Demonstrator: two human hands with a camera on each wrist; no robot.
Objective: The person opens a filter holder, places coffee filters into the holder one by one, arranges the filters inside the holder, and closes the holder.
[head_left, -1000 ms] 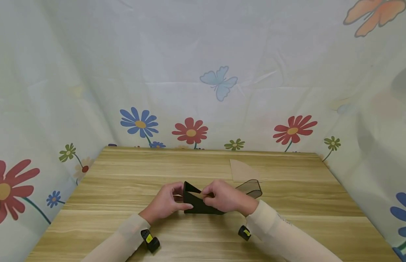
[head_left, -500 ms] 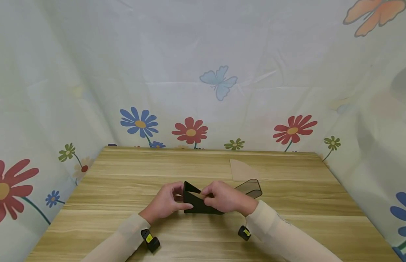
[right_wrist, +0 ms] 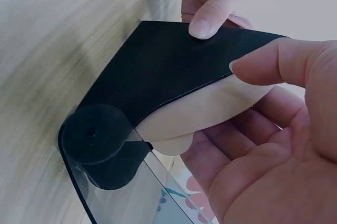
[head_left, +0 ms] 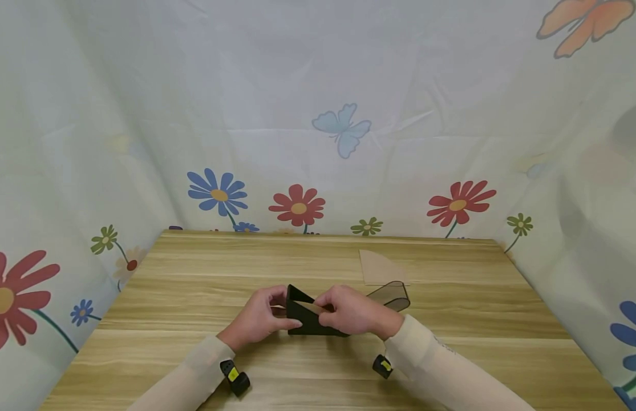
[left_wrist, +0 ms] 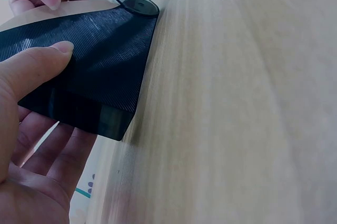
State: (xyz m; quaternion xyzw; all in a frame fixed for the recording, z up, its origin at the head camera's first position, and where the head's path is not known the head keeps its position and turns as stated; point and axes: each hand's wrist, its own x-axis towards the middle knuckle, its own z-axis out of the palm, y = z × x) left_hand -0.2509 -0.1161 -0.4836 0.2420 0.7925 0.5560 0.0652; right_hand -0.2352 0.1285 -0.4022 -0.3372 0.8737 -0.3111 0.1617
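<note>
A black ribbed coffee filter holder (head_left: pixel 311 324) stands on its edge on the table, its clear lid (head_left: pixel 391 297) swung open to the right. My left hand (head_left: pixel 260 319) grips the holder's left end, thumb on the ribbed front and fingers behind. Tan paper coffee filters (right_wrist: pixel 210 105) poke out of the holder's open side in the right wrist view. Thumb and fingers of my right hand (head_left: pixel 353 308) pinch these filters at the opening. The filters' lower part is hidden inside the holder.
A loose fan-shaped tan coffee filter (head_left: pixel 379 269) lies flat on the wooden table (head_left: pixel 220 262), behind the holder and lid. A flower-printed curtain (head_left: pixel 318 85) hangs behind the table and along both sides.
My right hand has sunk slightly toward the holder, and a little more tan paper shows in the opening. The left hand and the holder have stayed in place.
</note>
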